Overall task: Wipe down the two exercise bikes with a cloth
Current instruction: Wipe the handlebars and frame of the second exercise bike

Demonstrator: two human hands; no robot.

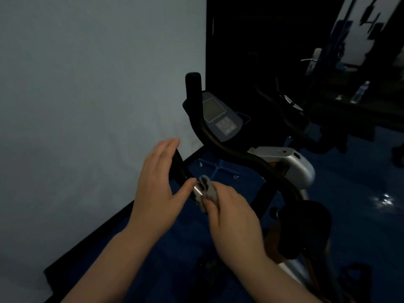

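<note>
An exercise bike [290, 165] with black curved handlebars [236, 154] and a grey console [220, 119] stands before me in dim light. My right hand [234, 217] grips a small grey cloth [206, 193] bunched against the near left part of the handlebar, where a shiny metal sensor strip shows. My left hand [159, 180] is held beside the same bar with fingers straight and the thumb reaching toward the cloth. A second bike [290, 114] is barely visible, dark, behind and to the right.
A pale wall [87, 95] runs close along the left, with a black skirting at its foot. The floor [360, 204] is blue and shiny. A black saddle or knob [306, 226] sits near right. A water bottle [360, 91] and a door handle [310, 60] are far right.
</note>
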